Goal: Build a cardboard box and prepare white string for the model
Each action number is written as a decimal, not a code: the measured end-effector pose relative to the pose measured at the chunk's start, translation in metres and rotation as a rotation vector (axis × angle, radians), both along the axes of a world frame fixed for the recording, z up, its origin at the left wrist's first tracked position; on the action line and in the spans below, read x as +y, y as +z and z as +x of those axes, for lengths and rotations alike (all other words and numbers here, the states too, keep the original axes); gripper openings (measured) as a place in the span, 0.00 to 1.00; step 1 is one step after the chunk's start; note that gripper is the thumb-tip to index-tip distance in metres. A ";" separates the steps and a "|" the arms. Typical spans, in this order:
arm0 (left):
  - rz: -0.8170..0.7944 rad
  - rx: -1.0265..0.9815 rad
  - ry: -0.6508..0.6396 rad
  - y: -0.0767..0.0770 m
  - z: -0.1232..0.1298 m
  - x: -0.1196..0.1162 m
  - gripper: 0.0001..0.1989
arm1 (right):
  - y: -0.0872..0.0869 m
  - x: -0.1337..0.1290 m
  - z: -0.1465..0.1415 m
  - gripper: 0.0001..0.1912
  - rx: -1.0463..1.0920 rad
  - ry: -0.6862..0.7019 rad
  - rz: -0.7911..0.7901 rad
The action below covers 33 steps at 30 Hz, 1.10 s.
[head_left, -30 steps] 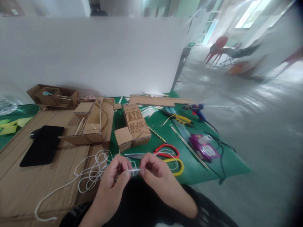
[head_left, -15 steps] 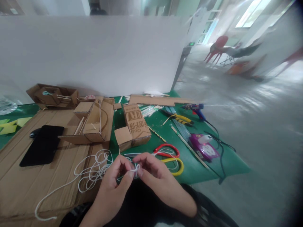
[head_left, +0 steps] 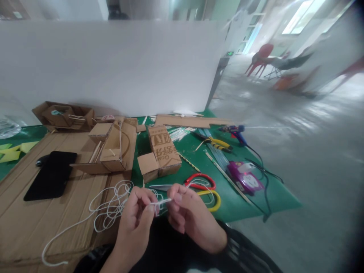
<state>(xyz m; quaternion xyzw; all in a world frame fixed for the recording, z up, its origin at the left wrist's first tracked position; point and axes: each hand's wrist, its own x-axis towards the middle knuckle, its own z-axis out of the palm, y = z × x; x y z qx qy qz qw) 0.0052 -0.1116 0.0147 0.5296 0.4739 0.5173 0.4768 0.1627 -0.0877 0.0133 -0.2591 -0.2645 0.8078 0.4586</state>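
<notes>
Thin white string (head_left: 109, 204) lies in loose coils left of my hands, and part of it runs between my fingers. My left hand (head_left: 136, 218) is closed, pinching the string between thumb and index finger. The fingertips of my right hand (head_left: 192, 212) are closed on a short stretch of the same string, slightly right of the left hand. Just beyond my hands lie scissors with a red and a yellow handle loop (head_left: 217, 201), the blades partly covered by my fingers. A loop of string rests over the handles.
Cardboard box pieces (head_left: 166, 151) stand beyond my hands, near a larger cardboard build (head_left: 113, 151). Black tablet-like object (head_left: 51, 176) at left. Pliers (head_left: 220, 144), a glue gun (head_left: 239, 132) and a purple power socket (head_left: 246, 178) with cables are at right.
My right hand has turned and moved slightly away from the left, with string now stretched between them. The small loop at my fingertips has narrowed. More of the scissor blades shows.
</notes>
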 end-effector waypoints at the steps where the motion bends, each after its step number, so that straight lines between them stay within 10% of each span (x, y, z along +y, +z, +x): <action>1: -0.009 0.013 0.009 -0.001 0.000 0.000 0.08 | -0.001 0.000 0.001 0.13 -0.007 0.010 0.023; 10: -0.033 0.130 -0.016 0.004 -0.002 0.000 0.06 | 0.013 0.003 0.007 0.17 -0.479 0.047 0.295; 27: 0.005 0.316 -0.038 0.005 -0.001 0.002 0.07 | 0.003 0.011 0.012 0.16 -0.313 0.093 0.105; 33: 0.039 0.340 -0.037 0.004 -0.001 0.002 0.07 | 0.001 0.015 0.035 0.19 -0.266 0.498 0.182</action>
